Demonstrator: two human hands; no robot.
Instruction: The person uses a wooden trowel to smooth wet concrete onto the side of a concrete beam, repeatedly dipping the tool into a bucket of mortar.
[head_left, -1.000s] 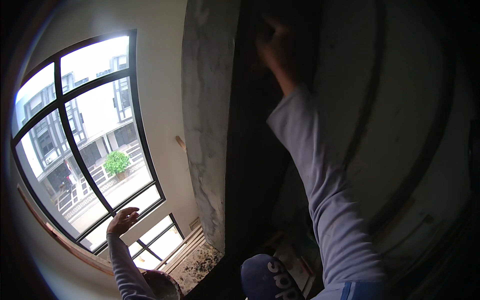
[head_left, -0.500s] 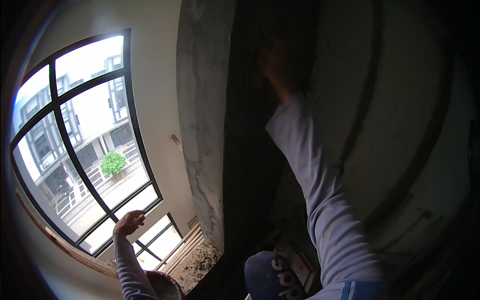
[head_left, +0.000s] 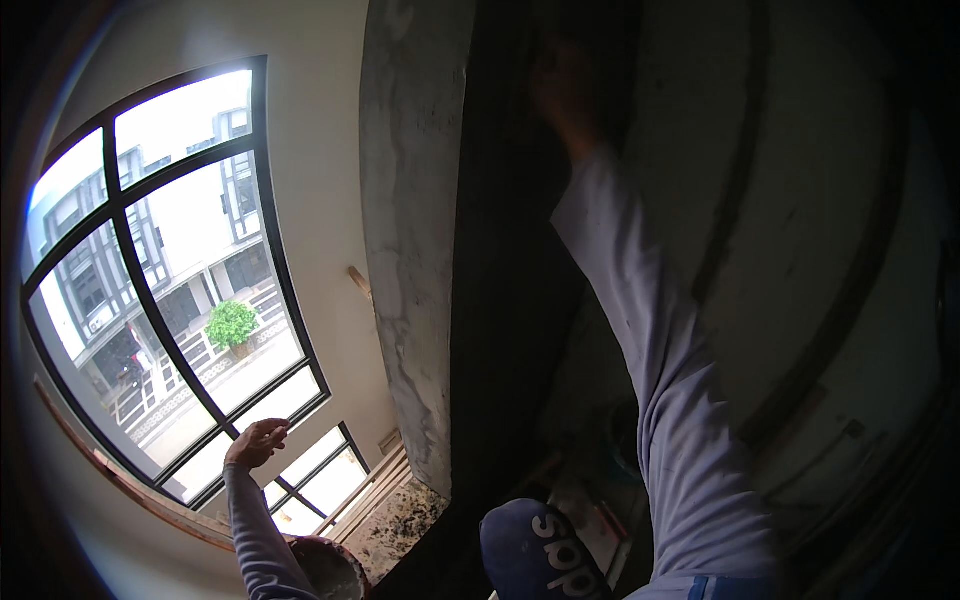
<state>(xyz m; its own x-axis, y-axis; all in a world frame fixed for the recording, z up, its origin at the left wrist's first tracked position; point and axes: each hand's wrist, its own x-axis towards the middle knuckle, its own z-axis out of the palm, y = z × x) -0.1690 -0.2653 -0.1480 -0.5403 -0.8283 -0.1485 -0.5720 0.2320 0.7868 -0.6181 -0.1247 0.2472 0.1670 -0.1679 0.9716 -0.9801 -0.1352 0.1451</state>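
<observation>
My left hand, in a light grey-blue sleeve, is raised at the lower left in front of the window. Its fingers are loosely bent and apart, and nothing shows in them. My right arm reaches far up to the dark face of a grey cement pillar or beam. At its end, my right hand is in deep shadow against or close to that face. Whether it holds anything is too dark to make out. The pillar's lit side has smeared, patchy grey cement.
A black-framed window fills the left. Below my left forearm is a round, stained container. Beside it lie a splattered board and wooden strips. A blue rounded cloth thing with white print shows at the bottom.
My right hand and forearm have shifted slightly up and to the right along the dark face. My left hand has hardly moved. The whole view has shifted a little.
</observation>
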